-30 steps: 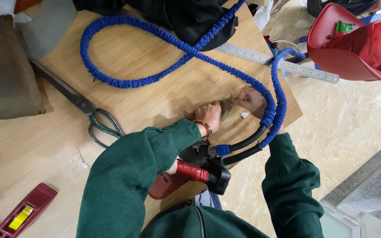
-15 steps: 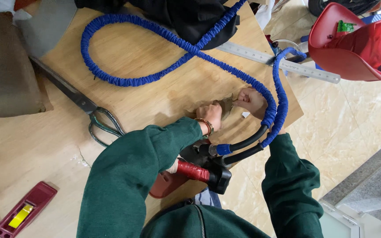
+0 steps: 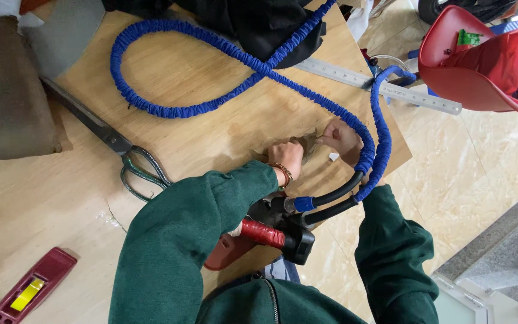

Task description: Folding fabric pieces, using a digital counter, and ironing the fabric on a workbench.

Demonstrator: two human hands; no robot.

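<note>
Hands (image 3: pixel 313 150) pinch small brown piece (image 3: pixel 307 144) | shape unclear, partly covered

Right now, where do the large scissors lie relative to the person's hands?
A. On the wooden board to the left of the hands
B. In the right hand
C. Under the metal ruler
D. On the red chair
A: the scissors lie flat on the wooden board, left of the left hand and right hand, which pinch a small brownish piece together.
</note>
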